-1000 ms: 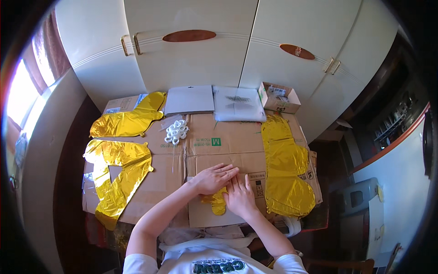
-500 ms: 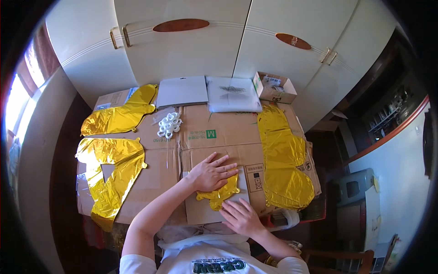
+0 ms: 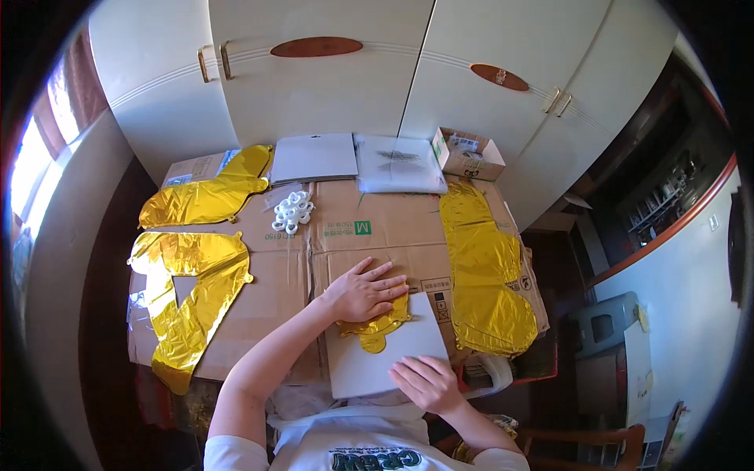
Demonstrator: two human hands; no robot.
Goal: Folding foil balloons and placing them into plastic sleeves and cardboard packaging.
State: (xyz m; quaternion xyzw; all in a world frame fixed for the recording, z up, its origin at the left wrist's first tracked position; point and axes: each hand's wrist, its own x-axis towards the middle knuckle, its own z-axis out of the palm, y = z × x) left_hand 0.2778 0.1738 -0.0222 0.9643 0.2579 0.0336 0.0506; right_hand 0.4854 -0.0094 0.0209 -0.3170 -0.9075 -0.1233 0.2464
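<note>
My left hand point(image 3: 364, 293) lies flat, fingers spread, on a folded gold foil balloon point(image 3: 375, 337), covering its upper part. Beneath the balloon is a white card sheet point(image 3: 369, 375), set slightly askew near the table's front edge. My right hand point(image 3: 428, 385) closes on the card's lower right edge, its fingers on top and its thumb hidden. A pile of flat gold foil balloons point(image 3: 488, 275) rests to the right. Two more gold foil shapes lie at the left, a triangular one with a hole point(image 3: 224, 275) and a curved one point(image 3: 196, 202) behind it.
Opened cardboard point(image 3: 267, 322) covers the table. White rings point(image 3: 293, 212) sit in a heap behind my left hand. Along the back are a stack of white cards point(image 3: 314, 157), clear plastic bags point(image 3: 399, 166) and a small open box point(image 3: 470, 161). Pale cupboards point(image 3: 314, 86) stand beyond.
The card has turned and come toward me, and more of it shows below the balloon. My right hand has moved from beside the balloon to the card's edge. My left hand stays pressed down.
</note>
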